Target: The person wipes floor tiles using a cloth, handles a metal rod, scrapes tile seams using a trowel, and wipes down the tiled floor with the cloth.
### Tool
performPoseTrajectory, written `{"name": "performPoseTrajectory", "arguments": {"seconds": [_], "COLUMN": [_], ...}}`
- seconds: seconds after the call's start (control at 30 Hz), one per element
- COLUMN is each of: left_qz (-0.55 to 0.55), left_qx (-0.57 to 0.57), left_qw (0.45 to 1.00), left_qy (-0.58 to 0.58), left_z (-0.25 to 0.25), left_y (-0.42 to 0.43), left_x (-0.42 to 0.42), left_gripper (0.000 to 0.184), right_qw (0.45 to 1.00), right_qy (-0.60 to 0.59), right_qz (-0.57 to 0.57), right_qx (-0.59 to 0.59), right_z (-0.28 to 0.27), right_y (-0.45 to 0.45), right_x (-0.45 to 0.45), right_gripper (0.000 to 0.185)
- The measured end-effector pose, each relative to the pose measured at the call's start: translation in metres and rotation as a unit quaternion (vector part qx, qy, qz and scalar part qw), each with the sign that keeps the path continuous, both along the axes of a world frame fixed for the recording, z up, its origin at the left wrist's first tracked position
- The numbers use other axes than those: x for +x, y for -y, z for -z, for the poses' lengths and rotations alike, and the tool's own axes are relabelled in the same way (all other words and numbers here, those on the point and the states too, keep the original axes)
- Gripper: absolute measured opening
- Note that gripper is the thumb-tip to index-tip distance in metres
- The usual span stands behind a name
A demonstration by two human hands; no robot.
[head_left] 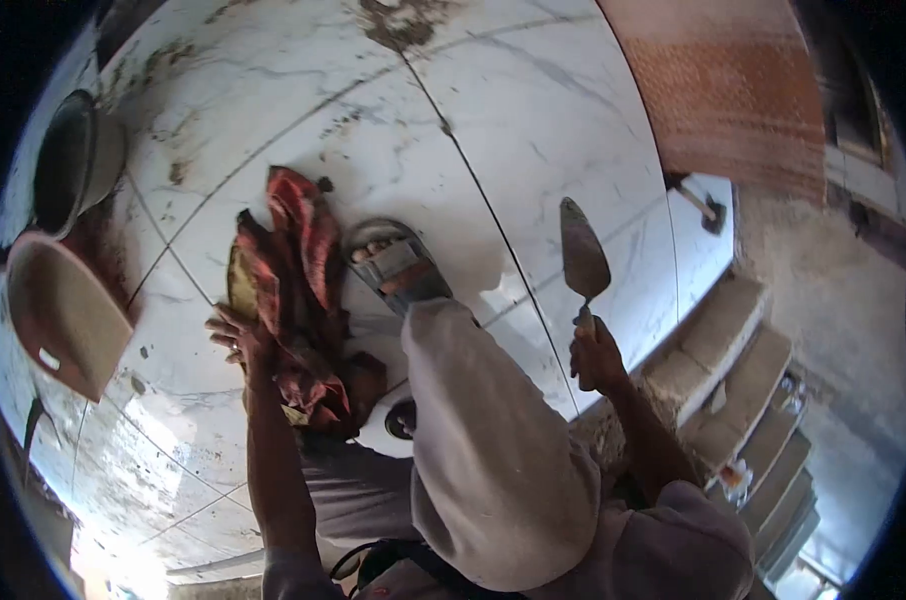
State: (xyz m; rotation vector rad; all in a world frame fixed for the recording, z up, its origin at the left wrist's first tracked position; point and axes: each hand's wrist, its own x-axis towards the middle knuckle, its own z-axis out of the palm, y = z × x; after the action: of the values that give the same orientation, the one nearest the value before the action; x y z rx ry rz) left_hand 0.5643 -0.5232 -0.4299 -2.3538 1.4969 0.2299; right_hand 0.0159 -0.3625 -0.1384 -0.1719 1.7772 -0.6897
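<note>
My right hand is wrapped round the handle of a pointed trowel. Its metal blade points away from me, above the white tiles. My left hand is low at the left edge of a crumpled red and yellowish cloth, its fingers spread and pointing left. It appears to touch the cloth, but the contact under the palm is hidden. The cloth lies bunched on the floor beside my sandalled foot.
Marbled tile flooring has dirt smears and dark joints. At left are a dark bucket and a brown scoop-shaped container. A hammer-like tool lies near the right tile edge. Rough steps descend at right, beside a wall.
</note>
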Motion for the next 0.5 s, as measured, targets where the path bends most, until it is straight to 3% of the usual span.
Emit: {"name": "performPoseTrajectory", "arguments": {"seconds": [0.07,0.1,0.17,0.2,0.27,0.3,0.33,0.4,0.43,0.47,0.5], "left_qz": [0.022,-0.012,-0.049,-0.058,-0.110,-0.103,-0.115,-0.116,-0.118,-0.105,-0.103], "left_qx": [-0.024,-0.150,0.093,0.089,0.017,0.027,0.021,0.029,0.011,0.035,0.035], "left_qw": [0.999,0.984,0.992,0.992,0.984,0.979,0.979,0.973,0.970,0.977,0.976], "left_qy": [0.019,-0.096,0.069,0.070,-0.137,-0.173,-0.167,-0.197,-0.211,-0.185,-0.189], "left_z": [0.008,0.005,-0.037,-0.053,-0.066,-0.067,-0.066,-0.066,-0.074,-0.063,-0.063], "left_y": [-0.004,-0.004,0.016,0.020,0.023,0.023,0.023,0.023,0.025,0.021,0.019], "left_x": [0.007,-0.002,-0.034,-0.040,-0.042,-0.035,-0.032,-0.035,-0.041,-0.035,-0.032], "left_gripper": [0.097,0.080,0.078,0.078,0.094,0.105,0.105,0.110,0.109,0.108,0.109], "right_qw": [0.998,0.998,0.992,0.991,0.997,0.997,0.996,0.941,0.873,0.867,0.789], "right_qy": [0.005,0.008,-0.030,-0.028,-0.001,0.014,0.020,-0.157,-0.243,-0.230,-0.282], "right_qz": [-0.054,-0.063,-0.125,-0.134,-0.074,-0.071,-0.083,-0.298,-0.397,-0.415,-0.484], "right_qx": [-0.016,-0.022,0.016,0.011,0.025,0.012,0.009,-0.046,-0.144,-0.153,-0.253], "right_z": [0.027,0.034,0.041,0.044,0.055,0.063,0.070,0.077,0.078,0.084,0.092], "right_y": [0.037,0.059,0.101,0.117,0.152,0.165,0.179,0.209,0.226,0.247,0.267], "right_x": [0.003,0.006,0.018,0.025,0.036,0.040,0.043,0.049,0.052,0.053,0.058], "right_gripper": [0.040,0.040,0.040,0.040,0.040,0.040,0.040,0.041,0.043,0.043,0.043]}}
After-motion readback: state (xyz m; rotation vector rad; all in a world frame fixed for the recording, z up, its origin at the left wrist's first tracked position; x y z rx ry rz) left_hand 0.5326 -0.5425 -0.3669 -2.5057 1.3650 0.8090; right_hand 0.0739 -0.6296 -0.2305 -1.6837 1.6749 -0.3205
